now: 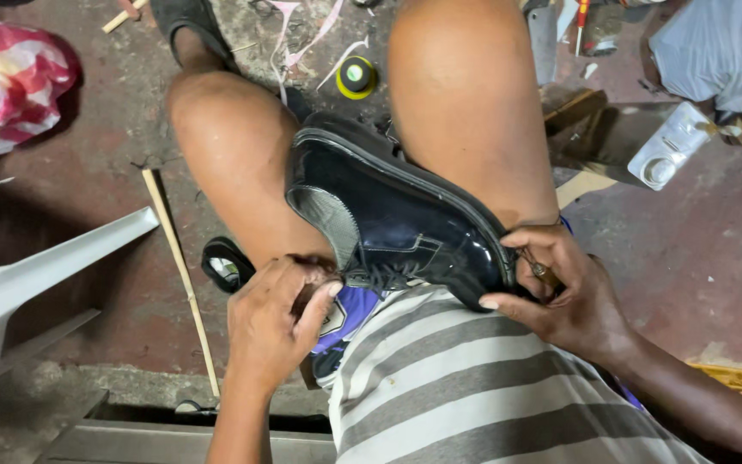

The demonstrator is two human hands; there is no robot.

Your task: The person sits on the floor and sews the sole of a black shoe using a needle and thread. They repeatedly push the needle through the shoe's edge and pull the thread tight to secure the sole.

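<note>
A shiny black lace-up shoe (397,219) lies wedged between my bare knees, its toe pointing toward my striped shirt. My left hand (272,322) pinches the laces and the tongue side of the shoe. At the toe end, my right hand (564,296) grips a small tool with a brown handle (543,271) and presses it against the edge of the sole, thumb under the toe.
A white plastic chair (19,283) stands at the left. A thin wooden stick (179,271) lies on the reddish floor. A yellow-and-black round tin (356,77) sits beyond my knees. A clear plastic bottle (672,146) and a checked bag (10,77) lie further off.
</note>
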